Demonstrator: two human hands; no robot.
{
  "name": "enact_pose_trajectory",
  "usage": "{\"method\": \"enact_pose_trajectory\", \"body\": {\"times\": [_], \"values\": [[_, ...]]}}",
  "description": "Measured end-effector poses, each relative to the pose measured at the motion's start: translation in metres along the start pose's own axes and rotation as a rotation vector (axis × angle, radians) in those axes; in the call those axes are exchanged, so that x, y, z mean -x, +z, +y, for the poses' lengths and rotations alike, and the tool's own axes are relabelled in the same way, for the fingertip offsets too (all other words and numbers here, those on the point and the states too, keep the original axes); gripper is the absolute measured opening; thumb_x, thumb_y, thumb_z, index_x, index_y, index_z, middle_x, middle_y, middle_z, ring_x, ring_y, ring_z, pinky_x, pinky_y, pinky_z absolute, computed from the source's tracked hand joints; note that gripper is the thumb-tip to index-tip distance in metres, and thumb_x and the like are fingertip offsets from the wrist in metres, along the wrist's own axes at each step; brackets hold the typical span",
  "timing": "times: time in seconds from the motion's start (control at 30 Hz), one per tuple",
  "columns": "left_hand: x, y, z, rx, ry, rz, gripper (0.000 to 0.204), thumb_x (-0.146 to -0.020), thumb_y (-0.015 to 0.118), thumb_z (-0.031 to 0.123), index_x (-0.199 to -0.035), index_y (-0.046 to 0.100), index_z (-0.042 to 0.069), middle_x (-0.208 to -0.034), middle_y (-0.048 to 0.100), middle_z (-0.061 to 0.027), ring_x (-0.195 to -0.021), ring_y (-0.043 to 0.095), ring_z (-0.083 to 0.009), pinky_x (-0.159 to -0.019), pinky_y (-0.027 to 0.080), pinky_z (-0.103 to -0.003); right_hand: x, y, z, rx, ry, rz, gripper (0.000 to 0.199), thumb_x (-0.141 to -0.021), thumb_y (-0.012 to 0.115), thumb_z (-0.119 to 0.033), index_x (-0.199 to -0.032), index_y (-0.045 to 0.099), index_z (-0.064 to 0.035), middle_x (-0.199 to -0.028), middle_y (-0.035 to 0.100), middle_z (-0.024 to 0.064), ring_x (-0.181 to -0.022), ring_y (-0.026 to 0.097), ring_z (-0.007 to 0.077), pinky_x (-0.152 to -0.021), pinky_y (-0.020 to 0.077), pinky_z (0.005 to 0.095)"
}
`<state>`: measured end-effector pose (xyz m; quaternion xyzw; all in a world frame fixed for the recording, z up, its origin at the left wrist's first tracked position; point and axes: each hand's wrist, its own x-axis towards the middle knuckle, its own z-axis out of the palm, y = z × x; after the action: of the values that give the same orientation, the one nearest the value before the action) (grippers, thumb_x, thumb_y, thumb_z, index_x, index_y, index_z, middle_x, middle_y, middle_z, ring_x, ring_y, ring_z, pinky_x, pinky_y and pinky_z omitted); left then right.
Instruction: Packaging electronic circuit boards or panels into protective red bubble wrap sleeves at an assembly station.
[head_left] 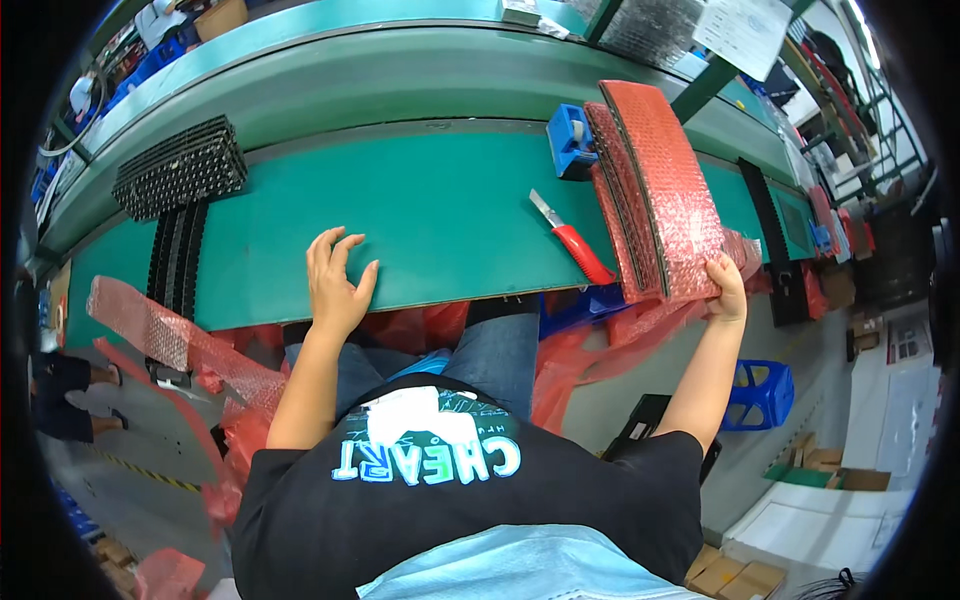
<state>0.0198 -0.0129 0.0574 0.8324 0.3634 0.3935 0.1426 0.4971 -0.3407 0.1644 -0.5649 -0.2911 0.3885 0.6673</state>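
Note:
My left hand [338, 285] hovers over the front edge of the green work surface [400, 210], fingers spread and holding nothing. At the right, my right hand [730, 285] grips the near end of a red bubble-wrapped pack [665, 170], which leans on a stack of similar wrapped packs [622, 190]. What is inside the wrap cannot be made out. A red-handled utility knife [578, 245] lies left of the stack, blade extended toward the far side. Just beyond the knife stands a blue tape dispenser [571, 142].
Black perforated strips [185, 165] are piled at the far left, above more black strips [178, 260]. Red bubble wrap [190, 345] hangs over the front left edge. A long black strip [765, 210] lies at the right. A blue stool [757, 395] stands on the floor.

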Motion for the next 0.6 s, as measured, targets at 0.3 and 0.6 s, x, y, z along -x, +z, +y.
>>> {"method": "enact_pose_trajectory", "body": {"times": [0.3,0.6], "values": [[0.009,0.012,-0.006,0.067,0.031,0.156,0.034,-0.073,0.074,0.022,-0.105,0.064,0.013,-0.122,0.053,-0.0115,-0.116,0.049,-0.035,-0.099,0.042,-0.046,-0.062,0.111,0.0,0.508,-0.256,-0.168,0.035,-0.093,0.059,-0.019,-0.123,0.06,0.0,-0.111,0.067,0.0153,-0.1,0.065,0.0217,-0.085,0.0534,0.0302],[0.06,-0.038,-0.007,0.44,0.09,0.407,0.016,-0.077,0.071,0.007,-0.091,0.065,0.011,-0.102,0.062,-0.005,-0.096,0.056,-0.025,-0.087,0.045,-0.037,-0.13,0.219,0.045,1.159,-0.723,-0.197,0.039,-0.096,0.056,-0.021,-0.129,0.055,-0.0011,-0.126,0.057,0.0198,-0.113,0.057,0.0285,-0.093,0.0483,0.0353]]}}
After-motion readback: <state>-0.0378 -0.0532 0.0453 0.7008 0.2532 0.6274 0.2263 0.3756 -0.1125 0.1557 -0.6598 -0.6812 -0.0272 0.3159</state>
